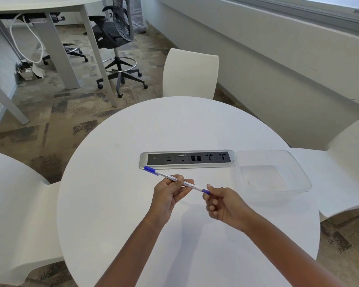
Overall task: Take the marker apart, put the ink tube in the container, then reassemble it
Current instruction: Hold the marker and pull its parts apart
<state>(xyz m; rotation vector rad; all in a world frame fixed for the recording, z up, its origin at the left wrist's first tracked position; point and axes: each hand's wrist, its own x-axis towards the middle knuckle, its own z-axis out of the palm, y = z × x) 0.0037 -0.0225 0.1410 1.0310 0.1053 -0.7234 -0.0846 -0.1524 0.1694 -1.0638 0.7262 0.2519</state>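
A slim white marker (192, 186) with a blue cap at its far left tip and a blue plug at its near right end is held above the round white table (133, 235). My left hand (170, 190) grips the barrel around its middle. My right hand (222, 201) pinches the blue end plug between thumb and forefinger. The marker is whole, slanting from upper left to lower right. A clear plastic container (298, 179) sits empty on the table, to the right of my hands.
A power and data socket strip (187, 159) is set into the table just beyond the marker. White chairs stand at the far side (191, 73), left (15, 214) and right (346, 168). A black office chair (116, 38) and a desk are behind.
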